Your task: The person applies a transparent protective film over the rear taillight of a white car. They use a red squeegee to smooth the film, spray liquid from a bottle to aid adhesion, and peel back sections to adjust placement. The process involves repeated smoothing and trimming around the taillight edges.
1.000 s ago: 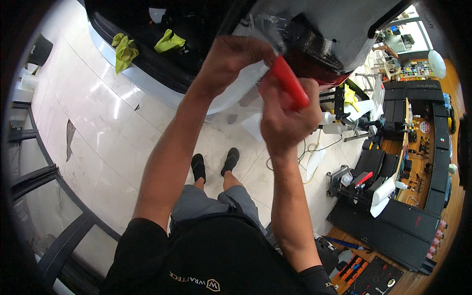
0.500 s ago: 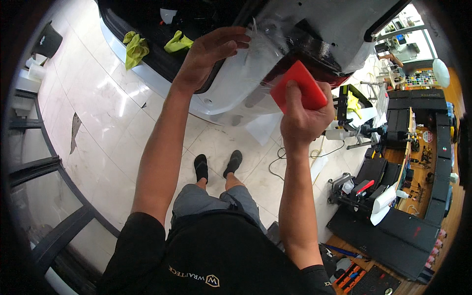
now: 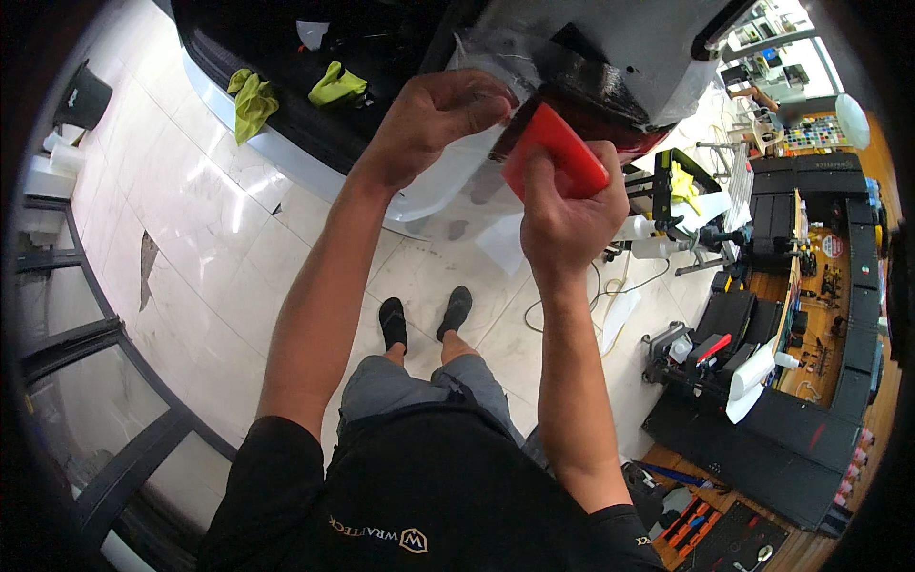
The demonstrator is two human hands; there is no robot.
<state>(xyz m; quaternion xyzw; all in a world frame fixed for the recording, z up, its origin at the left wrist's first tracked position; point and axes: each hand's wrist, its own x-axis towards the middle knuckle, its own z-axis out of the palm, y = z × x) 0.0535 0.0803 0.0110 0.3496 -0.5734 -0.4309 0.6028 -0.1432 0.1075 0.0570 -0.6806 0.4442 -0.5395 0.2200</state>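
My right hand [image 3: 575, 214] grips a flat red squeegee [image 3: 562, 153], thumb on its near face. The squeegee's far edge is up against a dark red car tail light [image 3: 634, 140], or just short of it; I cannot tell which. Clear film [image 3: 496, 59] hangs wrinkled over the light and the pale bodywork [image 3: 658, 33] around it. My left hand [image 3: 443, 124] is closed in a pinch at the film's left edge, beside the squeegee. Its fingertips partly hide what they hold.
Two yellow-green cloths [image 3: 253, 103] lie at the open car boot [image 3: 286, 67]. A wheeled stand [image 3: 672, 357] and a black tool bench [image 3: 753, 448] stand at the right. A cable [image 3: 596, 286] runs over the tiled floor [image 3: 229, 315]. A dark bucket [image 3: 88, 95] stands far left.
My left hand has moved right and closed its fingers at the film's edge. The squeegee and my right hand have shifted slightly left, bringing the hands closer together.
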